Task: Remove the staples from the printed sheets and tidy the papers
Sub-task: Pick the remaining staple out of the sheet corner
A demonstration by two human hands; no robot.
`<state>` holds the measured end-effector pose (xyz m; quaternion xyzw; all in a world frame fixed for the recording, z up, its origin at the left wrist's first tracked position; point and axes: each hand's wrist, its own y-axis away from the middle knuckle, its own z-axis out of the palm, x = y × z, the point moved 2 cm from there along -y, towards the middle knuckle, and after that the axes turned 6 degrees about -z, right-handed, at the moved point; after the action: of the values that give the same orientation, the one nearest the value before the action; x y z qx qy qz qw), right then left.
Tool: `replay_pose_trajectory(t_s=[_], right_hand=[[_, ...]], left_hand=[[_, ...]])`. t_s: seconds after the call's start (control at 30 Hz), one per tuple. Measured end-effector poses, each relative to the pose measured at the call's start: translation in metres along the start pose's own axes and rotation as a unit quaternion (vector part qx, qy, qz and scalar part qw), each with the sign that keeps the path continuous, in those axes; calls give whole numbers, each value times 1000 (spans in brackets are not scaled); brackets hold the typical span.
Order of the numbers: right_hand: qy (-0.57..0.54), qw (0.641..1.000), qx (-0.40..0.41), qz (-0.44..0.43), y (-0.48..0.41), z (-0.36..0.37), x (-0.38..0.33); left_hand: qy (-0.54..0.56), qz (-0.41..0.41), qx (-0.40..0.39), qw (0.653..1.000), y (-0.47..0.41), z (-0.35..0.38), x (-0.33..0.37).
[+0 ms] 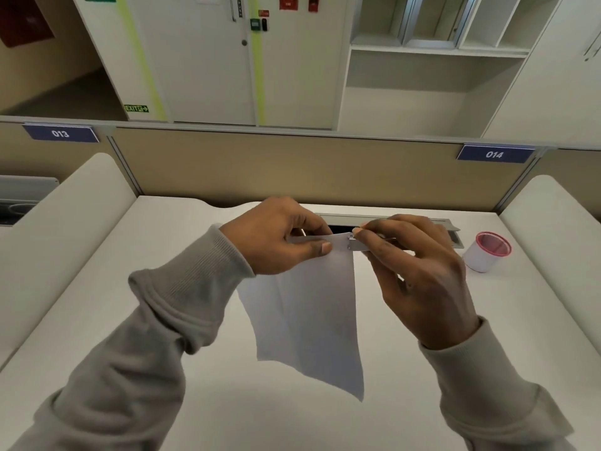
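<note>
Number plate 013 [60,133] is sitting on the top rail of the tan partition [276,170] at the far left, behind the white tabletop [227,402]. Nearer, a grey ribbed sleeve [182,297] is reaching in from the lower left, and the left hand [276,236] is hovering above the middle of the tabletop. Its fingers [305,219] are curling over the top edge of the sheets [309,314] while the thumb [320,248] is pressing against them from the near side, so the paper is being pinched firmly there. The sheets are hanging down from that grip, clear of the tabletop, creased down the middle and with the lower right corner drooping lowest. At their upper right corner a small metal glint, which looks like the staple [349,237], is showing just beside the right fingertips. The right hand [419,271] is coming in from the lower right in a matching grey sleeve. Its fingers [383,247] are closing round a thin flat grey metal strip [357,245] whose end is touching that corner of the paper. I cannot tell what sort of tool it is. Behind both hands a long grey cable slot [390,219] is lying open in the tabletop against the partition. Further right a small white cup [486,252] with a pink rim is standing on the tabletop, well apart from the hands. Above it, number plate 014 [494,154] is hanging on the partition rail.
</note>
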<state>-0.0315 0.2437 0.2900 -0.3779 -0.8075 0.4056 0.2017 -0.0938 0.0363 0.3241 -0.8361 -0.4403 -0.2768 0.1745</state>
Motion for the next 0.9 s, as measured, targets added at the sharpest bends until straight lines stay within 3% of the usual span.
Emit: replay_pose_trajectory(t_s=[0.17, 0.43, 0.6, 0.9], right_hand=[[-20, 1000, -9, -12, 0, -8, 2], [-49, 997, 52, 1, -2, -26, -9], [-19, 999, -44, -13, 3, -18, -5], [42, 995, -87, -40, 6, -16, -8]], left_hand=[[-15, -2, -30, 999, -3, -3, 5], [-20, 6, -42, 999, -7, -3, 12], [-32, 10, -48, 998, -8, -1, 17], [-42, 16, -67, 997, -9, 0, 20]])
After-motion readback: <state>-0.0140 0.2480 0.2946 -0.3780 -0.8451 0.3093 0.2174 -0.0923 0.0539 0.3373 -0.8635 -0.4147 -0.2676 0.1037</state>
